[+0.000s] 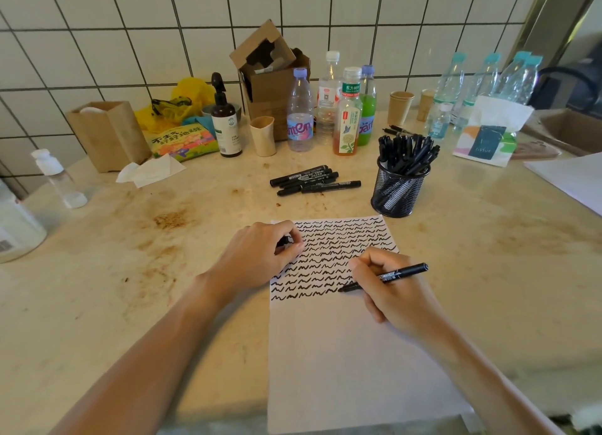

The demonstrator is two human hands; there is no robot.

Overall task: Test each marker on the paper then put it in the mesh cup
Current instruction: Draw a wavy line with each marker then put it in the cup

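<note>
The right hand (391, 288) grips a black marker (387, 276), its tip touching the paper (342, 353) at the end of the lowest row of squiggles. The left hand (260, 255) rests on the sheet's upper left edge, pinching a small black cap (284, 241). Beyond the paper stand the marker-filled mesh cup (398, 190) and, to its left, a pile of loose markers (312, 181) on the surface (130, 239).
</note>
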